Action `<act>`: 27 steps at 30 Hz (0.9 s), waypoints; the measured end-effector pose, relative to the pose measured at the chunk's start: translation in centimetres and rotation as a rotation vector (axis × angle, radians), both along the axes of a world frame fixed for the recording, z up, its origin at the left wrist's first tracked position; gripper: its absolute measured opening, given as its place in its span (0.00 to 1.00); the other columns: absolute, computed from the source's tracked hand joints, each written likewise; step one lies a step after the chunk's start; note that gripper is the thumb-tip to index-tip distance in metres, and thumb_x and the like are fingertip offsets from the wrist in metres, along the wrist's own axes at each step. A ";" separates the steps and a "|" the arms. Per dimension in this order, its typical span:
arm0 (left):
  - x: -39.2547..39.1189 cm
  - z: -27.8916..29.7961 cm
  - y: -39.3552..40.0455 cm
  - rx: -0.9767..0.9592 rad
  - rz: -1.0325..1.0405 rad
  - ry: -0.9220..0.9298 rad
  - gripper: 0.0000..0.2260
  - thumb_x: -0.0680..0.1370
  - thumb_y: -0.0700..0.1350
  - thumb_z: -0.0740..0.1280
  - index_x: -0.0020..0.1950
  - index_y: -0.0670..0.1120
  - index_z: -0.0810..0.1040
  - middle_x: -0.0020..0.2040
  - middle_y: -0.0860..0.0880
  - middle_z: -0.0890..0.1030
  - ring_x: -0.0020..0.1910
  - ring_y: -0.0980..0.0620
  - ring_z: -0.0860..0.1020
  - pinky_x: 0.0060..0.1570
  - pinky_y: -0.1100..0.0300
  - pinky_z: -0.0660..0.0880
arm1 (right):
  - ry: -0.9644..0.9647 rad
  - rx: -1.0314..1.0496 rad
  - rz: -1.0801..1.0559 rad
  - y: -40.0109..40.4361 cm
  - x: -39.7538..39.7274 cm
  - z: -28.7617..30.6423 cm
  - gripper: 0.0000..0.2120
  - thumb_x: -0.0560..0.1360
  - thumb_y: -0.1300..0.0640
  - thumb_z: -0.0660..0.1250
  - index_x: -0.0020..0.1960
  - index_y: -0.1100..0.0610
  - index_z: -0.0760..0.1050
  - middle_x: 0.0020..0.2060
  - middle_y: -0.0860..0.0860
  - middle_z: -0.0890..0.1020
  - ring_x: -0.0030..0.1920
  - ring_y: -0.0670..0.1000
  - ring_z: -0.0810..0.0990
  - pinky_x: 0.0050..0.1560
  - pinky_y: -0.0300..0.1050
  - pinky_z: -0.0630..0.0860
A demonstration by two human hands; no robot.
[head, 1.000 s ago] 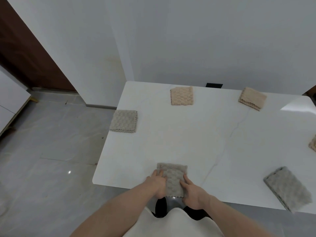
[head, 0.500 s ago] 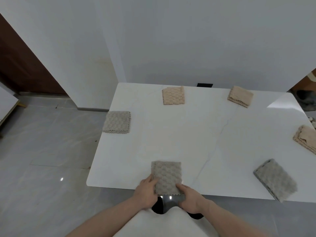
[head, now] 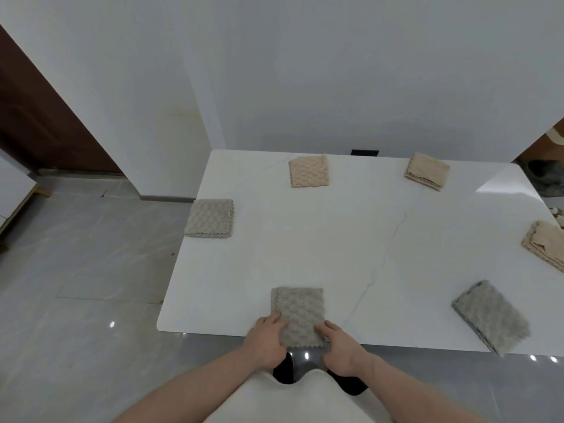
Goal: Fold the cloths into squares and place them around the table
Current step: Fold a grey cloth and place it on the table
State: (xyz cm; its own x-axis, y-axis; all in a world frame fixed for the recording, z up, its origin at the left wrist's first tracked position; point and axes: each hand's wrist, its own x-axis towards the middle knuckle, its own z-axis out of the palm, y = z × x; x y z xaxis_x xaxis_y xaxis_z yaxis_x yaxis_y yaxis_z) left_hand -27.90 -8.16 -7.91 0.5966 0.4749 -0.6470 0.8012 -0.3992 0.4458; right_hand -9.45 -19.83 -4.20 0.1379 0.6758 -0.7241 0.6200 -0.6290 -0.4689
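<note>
Six cloths: all folded into rough squares and lying on the white desk, spaced around its border.
Cloth in hand: a grey waffle cloth sits at the near desk edge, between the two hands, its scalloped near hem hanging just past the rim.
Left hand: the left hand grips the cloth's near left corner, fingers curled over the top.
Right hand: the right hand pinches the near right corner, thumb on the upper face.
Change: compared with a second ago, the cloth has slid nearer the person, so its hem now overhangs the rim, and both hands have drawn back with it.
Meaning: this looks like a last squaring and positioning of the sixth cloth; the task seems nearly finished, with only release left.
Others, from the hands: a grey cloth far ahead to the left, a beige cloth straight ahead at the far edge, a tan cloth ahead to the right, another tan one far right, and a darker grey cloth just right along the near edge.
Writing: no brand, label or lettering can be read anywhere.
</note>
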 end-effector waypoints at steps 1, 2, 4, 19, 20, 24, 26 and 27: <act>0.1 0.1 -0.1 -0.012 -0.001 0.005 0.31 0.77 0.46 0.63 0.81 0.53 0.61 0.82 0.51 0.58 0.77 0.41 0.60 0.75 0.51 0.64 | 0.000 -0.003 -0.011 -0.1 0.1 -0.2 0.32 0.76 0.64 0.61 0.79 0.55 0.61 0.77 0.53 0.61 0.77 0.51 0.61 0.70 0.34 0.59; 0.3 0.4 -0.2 -0.016 0.002 0.002 0.31 0.77 0.46 0.63 0.80 0.53 0.61 0.81 0.51 0.58 0.77 0.41 0.60 0.75 0.50 0.64 | 0.000 0.002 -0.018 -0.2 0.2 -0.3 0.33 0.76 0.64 0.61 0.79 0.55 0.60 0.78 0.53 0.59 0.78 0.51 0.60 0.71 0.34 0.58; 1.0 1.2 -0.4 -0.011 0.014 -0.040 0.30 0.78 0.48 0.64 0.80 0.52 0.62 0.82 0.50 0.57 0.78 0.42 0.58 0.77 0.52 0.61 | 0.001 0.017 -0.042 -0.5 0.4 -0.4 0.35 0.75 0.64 0.60 0.81 0.52 0.57 0.81 0.52 0.54 0.80 0.50 0.57 0.74 0.36 0.56; 4.6 4.3 -2.6 0.083 0.029 -0.223 0.26 0.78 0.48 0.65 0.77 0.55 0.68 0.83 0.52 0.55 0.81 0.52 0.55 0.78 0.58 0.56 | -0.034 0.151 -0.140 -4.9 5.1 -0.3 0.34 0.75 0.64 0.59 0.79 0.49 0.60 0.81 0.48 0.54 0.78 0.49 0.63 0.73 0.37 0.60; 5.5 4.4 -3.1 0.078 0.033 -0.222 0.26 0.78 0.48 0.65 0.76 0.55 0.69 0.83 0.52 0.55 0.81 0.52 0.55 0.79 0.57 0.56 | -0.035 0.157 -0.148 -5.6 6.0 -0.2 0.33 0.75 0.64 0.59 0.80 0.49 0.60 0.81 0.48 0.54 0.78 0.49 0.63 0.73 0.37 0.60; 10.1 4.5 -5.7 0.062 0.065 -0.209 0.25 0.78 0.48 0.65 0.76 0.57 0.69 0.83 0.54 0.55 0.81 0.51 0.56 0.78 0.58 0.56 | -0.044 0.199 -0.193 -9.1 10.0 0.1 0.32 0.77 0.62 0.59 0.79 0.48 0.60 0.80 0.47 0.55 0.75 0.48 0.67 0.71 0.37 0.65; 13.0 4.8 -7.7 0.057 0.061 -0.220 0.25 0.78 0.48 0.65 0.76 0.56 0.69 0.83 0.55 0.55 0.80 0.51 0.56 0.78 0.58 0.56 | -0.049 0.227 -0.224 -11.6 12.5 0.1 0.31 0.77 0.62 0.60 0.78 0.47 0.61 0.80 0.46 0.56 0.73 0.47 0.69 0.69 0.35 0.66; 14.5 5.1 -8.9 0.053 0.056 -0.225 0.25 0.78 0.48 0.65 0.76 0.56 0.69 0.83 0.55 0.55 0.80 0.50 0.57 0.77 0.58 0.57 | -0.056 0.234 -0.238 -12.9 13.9 0.1 0.31 0.77 0.62 0.61 0.78 0.47 0.61 0.79 0.46 0.56 0.72 0.47 0.69 0.68 0.35 0.66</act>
